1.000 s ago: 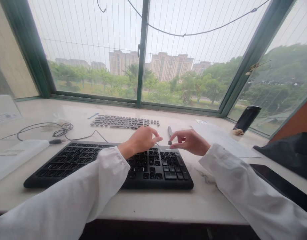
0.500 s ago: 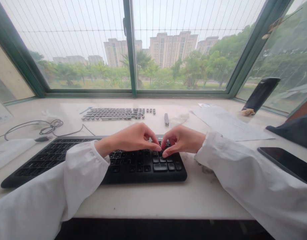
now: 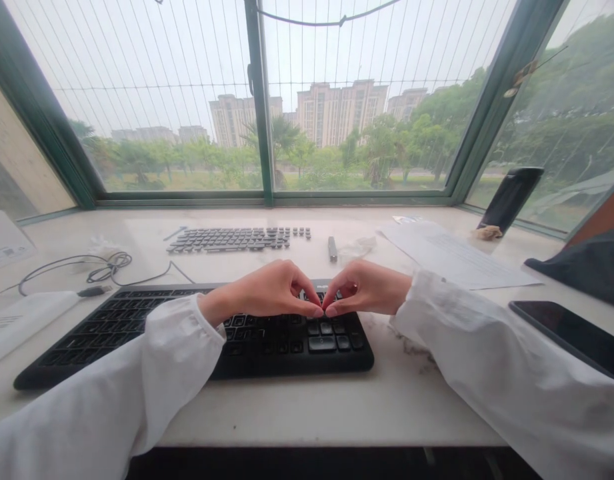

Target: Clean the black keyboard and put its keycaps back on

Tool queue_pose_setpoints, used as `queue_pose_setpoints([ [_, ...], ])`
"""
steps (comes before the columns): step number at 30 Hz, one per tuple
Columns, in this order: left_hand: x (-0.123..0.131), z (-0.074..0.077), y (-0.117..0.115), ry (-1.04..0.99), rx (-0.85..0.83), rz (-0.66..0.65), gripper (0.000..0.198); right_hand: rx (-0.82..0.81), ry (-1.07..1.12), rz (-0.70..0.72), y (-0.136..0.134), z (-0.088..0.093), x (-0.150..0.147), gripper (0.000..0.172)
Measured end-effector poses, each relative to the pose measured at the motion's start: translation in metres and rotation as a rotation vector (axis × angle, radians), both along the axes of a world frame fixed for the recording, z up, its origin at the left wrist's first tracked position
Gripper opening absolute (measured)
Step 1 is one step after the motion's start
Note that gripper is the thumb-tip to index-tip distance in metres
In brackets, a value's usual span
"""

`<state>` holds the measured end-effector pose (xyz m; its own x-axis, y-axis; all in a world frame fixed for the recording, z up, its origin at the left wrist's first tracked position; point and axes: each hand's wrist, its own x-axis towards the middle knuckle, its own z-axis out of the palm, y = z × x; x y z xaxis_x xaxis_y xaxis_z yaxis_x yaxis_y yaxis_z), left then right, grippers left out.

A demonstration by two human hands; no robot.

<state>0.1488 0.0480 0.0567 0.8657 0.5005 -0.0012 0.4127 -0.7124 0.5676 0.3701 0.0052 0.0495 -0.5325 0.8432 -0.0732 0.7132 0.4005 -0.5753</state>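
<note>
A black keyboard point(image 3: 297, 365) lies in front of me on the white sill. Most of its key places show without caps, while several keycaps point(image 3: 323, 343) sit on the number pad at its right end. Over that number pad, my left hand point(image 3: 267, 290) is closed in a pinch, thumb and index fingertip together. My right hand point(image 3: 369, 288) is pinched the same way from the other side. The fingertips of both hands meet just above the keys, and whatever they grip is hidden between them.
Loose keycaps point(image 3: 231, 240) lie in rows behind the keyboard, near a small dark stick point(image 3: 332, 249) and clear plastic point(image 3: 357, 249). Papers point(image 3: 451, 255) and a phone point(image 3: 569, 333) are at right. A cable point(image 3: 111, 267) and white box point(image 3: 27, 323) are at left.
My right thumb and index finger have closed together, and its fingertips now touch those of my left hand. The view has tilted slightly upward.
</note>
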Motion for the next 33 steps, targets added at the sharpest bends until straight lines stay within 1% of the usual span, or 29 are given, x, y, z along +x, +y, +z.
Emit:
queue_pose_setpoints([
  [7,0.000,-0.004,0.001,-0.045,0.009,-0.014,0.035,0.088,-0.052,-0.052,-0.008,0.003,-0.008,0.027],
  [12,0.002,-0.003,-0.004,-0.069,0.036,-0.024,0.027,0.110,-0.066,-0.070,-0.013,0.005,-0.012,0.021],
  [18,0.003,-0.002,-0.011,-0.065,0.076,-0.001,0.021,0.078,-0.049,-0.118,-0.015,0.006,-0.015,0.022],
  [22,0.003,-0.001,-0.013,-0.057,0.108,0.021,0.020,0.088,-0.053,-0.124,-0.016,0.005,-0.015,0.022],
  [28,0.002,-0.003,-0.012,-0.067,0.127,0.005,0.023,0.102,-0.076,-0.148,-0.017,0.006,-0.017,0.022],
  [33,0.003,-0.004,-0.012,-0.094,0.153,-0.009,0.020,0.064,-0.002,-0.171,-0.017,0.002,-0.018,0.021],
])
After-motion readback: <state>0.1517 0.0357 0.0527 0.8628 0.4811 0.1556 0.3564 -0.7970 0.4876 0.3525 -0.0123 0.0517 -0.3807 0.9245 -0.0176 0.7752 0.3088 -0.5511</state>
